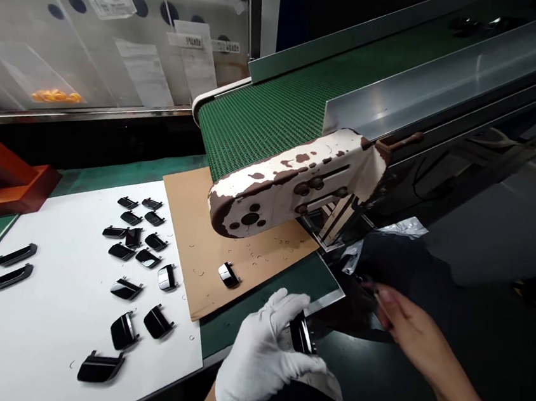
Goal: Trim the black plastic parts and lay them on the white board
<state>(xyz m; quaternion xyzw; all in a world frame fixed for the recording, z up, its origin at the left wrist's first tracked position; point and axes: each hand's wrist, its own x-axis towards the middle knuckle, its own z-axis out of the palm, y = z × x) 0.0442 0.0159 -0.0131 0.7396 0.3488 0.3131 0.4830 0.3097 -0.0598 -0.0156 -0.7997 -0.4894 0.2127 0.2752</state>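
Note:
My left hand point(265, 360), in a white glove, grips a glossy black plastic part point(300, 333) between thumb and fingers at the table's front edge. My bare right hand point(400, 313) is closed on a small dark hand tool point(367, 286) with a hint of reddish handle; its exact kind is blurred against the dark background. The tool is apart from the held part, off to its right. A similar black part point(229, 275) lies on the brown cardboard point(209, 303), just beyond my left hand, among small curled scraps.
Several black parts point(124, 331) lie on the white sheet point(42, 343), with two longer black pieces point(11, 277) at left. A green conveyor belt point(268, 111) ends above the cardboard, its chipped white bracket point(293, 184) jutting forward. An orange stand point(6, 182) is at left.

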